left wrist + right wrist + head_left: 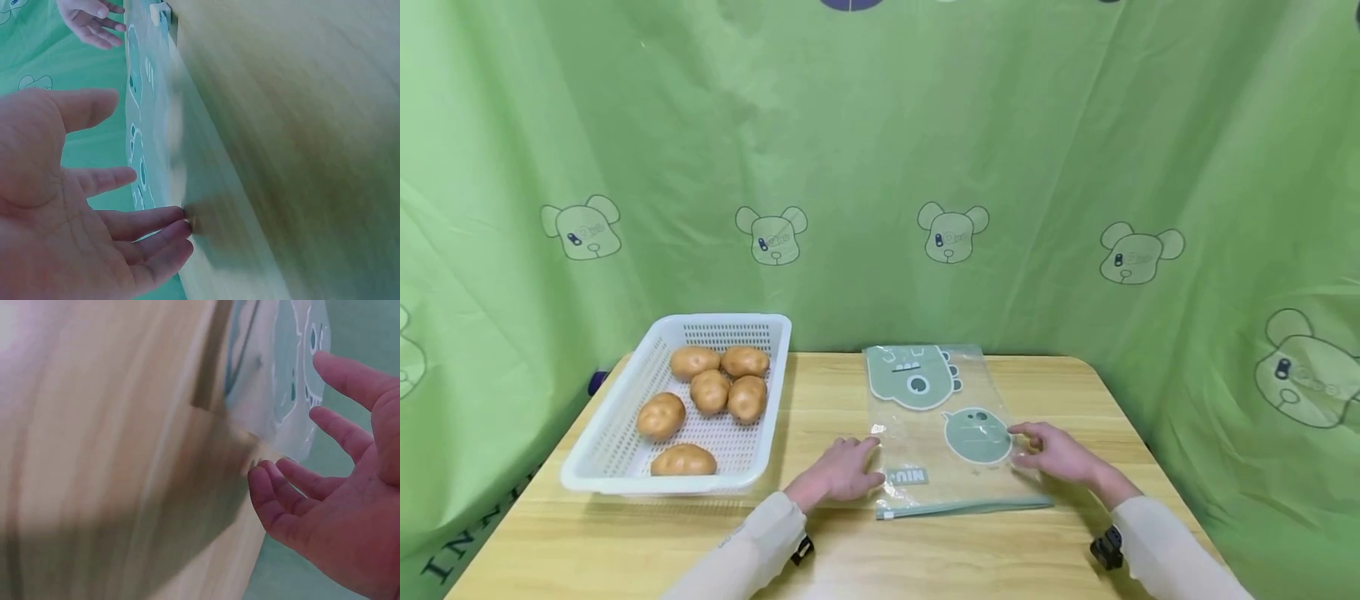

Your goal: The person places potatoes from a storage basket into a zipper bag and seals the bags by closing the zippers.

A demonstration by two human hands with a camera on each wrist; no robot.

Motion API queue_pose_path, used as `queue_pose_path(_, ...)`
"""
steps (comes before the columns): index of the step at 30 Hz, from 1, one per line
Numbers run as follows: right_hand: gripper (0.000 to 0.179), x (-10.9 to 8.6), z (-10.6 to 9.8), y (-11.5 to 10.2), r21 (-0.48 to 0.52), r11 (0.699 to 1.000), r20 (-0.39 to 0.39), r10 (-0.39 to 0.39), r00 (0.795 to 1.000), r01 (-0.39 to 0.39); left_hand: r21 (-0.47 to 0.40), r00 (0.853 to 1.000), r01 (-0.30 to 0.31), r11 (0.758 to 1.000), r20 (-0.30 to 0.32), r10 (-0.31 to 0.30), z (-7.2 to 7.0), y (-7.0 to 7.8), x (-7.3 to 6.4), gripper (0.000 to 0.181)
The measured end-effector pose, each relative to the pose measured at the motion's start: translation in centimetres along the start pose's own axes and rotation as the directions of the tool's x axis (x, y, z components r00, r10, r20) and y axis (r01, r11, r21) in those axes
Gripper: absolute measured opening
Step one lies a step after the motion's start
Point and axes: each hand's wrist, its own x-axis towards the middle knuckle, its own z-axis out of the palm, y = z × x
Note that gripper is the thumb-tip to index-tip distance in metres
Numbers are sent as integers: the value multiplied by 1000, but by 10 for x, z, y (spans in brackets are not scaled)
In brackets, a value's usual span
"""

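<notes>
A clear zip bag (940,450) with green cartoon prints lies flat on the table, its green zip strip (970,507) along the near edge and a white slider (889,515) at the strip's left end. Beside the bag's left edge is my left hand (842,471), fingers spread and fingertips right at the edge. On the other side my right hand (1060,454) reaches over the right edge, fingers apart and loosely bent. Both wrist views show the palms holding nothing; the left hand's lower fingertips (185,228) rest at the tabletop.
To the left stands a white perforated plastic basket (778,367) with several potatoes (710,392) in it. Beneath everything is a light wooden table (955,558). A green curtain (865,275) with bear-head prints hangs behind and on both sides.
</notes>
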Motion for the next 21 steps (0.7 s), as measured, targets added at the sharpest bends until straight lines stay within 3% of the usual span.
queue_pose_path(6,58,-2,7,8,105,994,9,27,1000,-27,-121,1000,-2,993,13,3,2,2,2,60)
queue_pose_path(9,56,-2,10,10,158,987,2,33,999,-33,-230,1000,10,973,7,-9,3,2,4,57)
queue_pose_path(12,54,-1,11,9,212,976,6,47,999,-47,-368,999,24,930,-22,-35,1,3,6,50)
queue_pose_path(15,54,0,11,9,284,957,14,62,998,-64,-497,995,35,867,-61,-75,-1,4,10,45)
queue_pose_path(19,56,3,12,10,353,933,28,69,997,-74,-601,984,68,796,-92,-154,-2,4,13,48)
queue_pose_path(21,57,4,11,10,364,927,36,79,996,-87,-656,977,88,750,-88,-192,-1,3,14,51)
